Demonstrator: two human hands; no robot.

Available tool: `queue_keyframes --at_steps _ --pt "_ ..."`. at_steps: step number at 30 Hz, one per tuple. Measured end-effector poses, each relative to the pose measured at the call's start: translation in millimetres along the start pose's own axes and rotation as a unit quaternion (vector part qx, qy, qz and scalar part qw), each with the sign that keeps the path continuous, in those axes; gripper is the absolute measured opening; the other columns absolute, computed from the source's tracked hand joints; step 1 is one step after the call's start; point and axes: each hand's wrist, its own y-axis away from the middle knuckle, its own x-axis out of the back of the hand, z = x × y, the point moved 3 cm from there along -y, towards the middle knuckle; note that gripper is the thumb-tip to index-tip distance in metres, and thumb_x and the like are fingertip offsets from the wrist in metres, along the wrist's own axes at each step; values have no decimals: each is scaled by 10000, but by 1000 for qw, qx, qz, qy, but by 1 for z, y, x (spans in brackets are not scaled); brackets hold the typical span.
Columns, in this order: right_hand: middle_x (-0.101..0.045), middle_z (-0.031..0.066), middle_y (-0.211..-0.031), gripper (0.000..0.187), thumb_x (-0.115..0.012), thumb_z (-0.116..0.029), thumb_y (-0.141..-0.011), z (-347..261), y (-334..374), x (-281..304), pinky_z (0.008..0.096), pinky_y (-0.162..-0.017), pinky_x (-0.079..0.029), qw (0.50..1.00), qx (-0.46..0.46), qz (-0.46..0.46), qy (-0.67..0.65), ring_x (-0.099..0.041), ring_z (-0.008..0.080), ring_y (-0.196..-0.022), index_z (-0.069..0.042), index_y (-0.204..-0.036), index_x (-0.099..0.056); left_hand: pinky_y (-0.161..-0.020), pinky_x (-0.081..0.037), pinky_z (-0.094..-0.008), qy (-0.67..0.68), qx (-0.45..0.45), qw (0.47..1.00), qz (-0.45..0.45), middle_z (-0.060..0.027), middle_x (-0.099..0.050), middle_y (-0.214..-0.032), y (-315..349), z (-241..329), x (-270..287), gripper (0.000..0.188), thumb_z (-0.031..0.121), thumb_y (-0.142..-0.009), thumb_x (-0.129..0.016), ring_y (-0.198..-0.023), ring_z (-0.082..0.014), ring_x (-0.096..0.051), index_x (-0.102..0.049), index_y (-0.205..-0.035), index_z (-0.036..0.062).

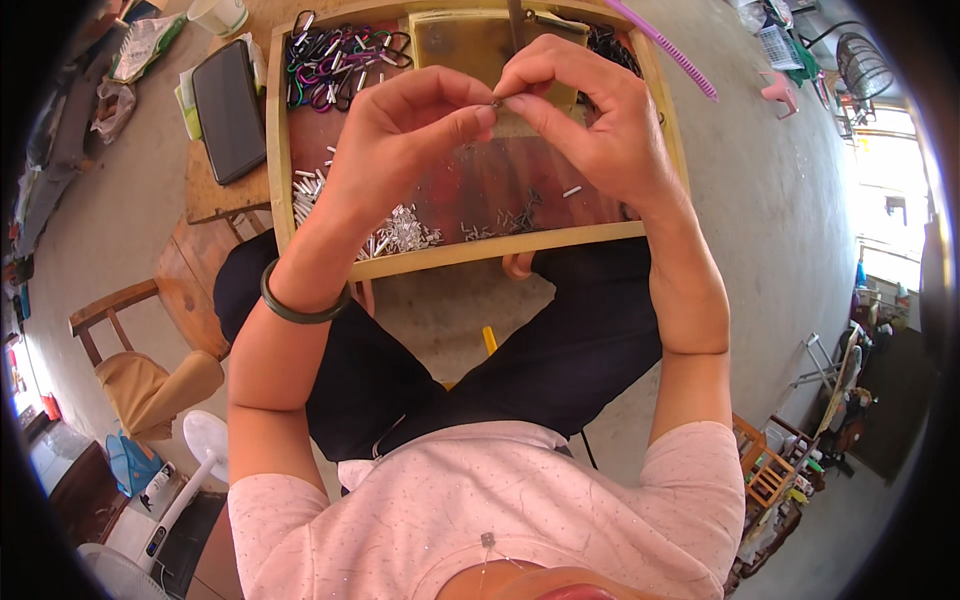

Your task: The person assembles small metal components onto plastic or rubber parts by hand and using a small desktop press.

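Note:
Above the far half of a wood-rimmed tray [500, 247], the fingertips of my two hands meet at a tiny dark metal-looking piece [497, 103]. My left hand [405, 135] pinches toward it with thumb and forefinger. From the other side, my right hand [595, 115] pinches at the same piece; it is too small to name. Coloured carabiners [345, 62] lie heaped in the tray's far left corner. Small silvery metal pieces [400, 232] are piled at its near left, with little dark pieces [515, 215] to their right. A yellowish metal plate [455, 45] lies behind my fingers.
A dark phone [229, 112] rests left of the tray on a wooden surface, with a cup [218, 14] farther back. A purple strip [672, 55] sticks out past the tray's far right. To the left stand a wooden chair [115, 312] and a white fan [205, 436].

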Motion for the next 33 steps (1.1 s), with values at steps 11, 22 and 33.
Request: queue_keyframes --at_steps 11,22,33 --pt "-697 75 -934 160 -700 18 -870 -3 10 -14 322 -767 -545 993 67 54 77 -689 232 -842 -38 -1018 -724 -858 -482 -242 63 39 997 -16 -15 -692 -930 -1 -5 1 127 122 -949 -703 -887 -88 -647 -691 -1005 9" --pt "-633 59 -907 335 -855 -279 -775 29 48 -31 406 -826 -469 933 -29 -256 250 -615 287 -862 -62 -912 -639 -899 -480 -281 19 18 1000 12 -11 -658 -952 -2 -6 14 80 120 -991 -643 -911 -115 -628 -673 -1012 48" --pt "-657 60 -840 326 -841 -331 -771 25 40 -47 403 -818 -456 945 -17 -251 211 -638 284 -832 -78 -850 -651 -908 -474 -287 -8 5 1000 -7 -10 -645 -934 -2 -2 17 102 127 -1003 -622 -918 -117 -621 -666 -1005 35"
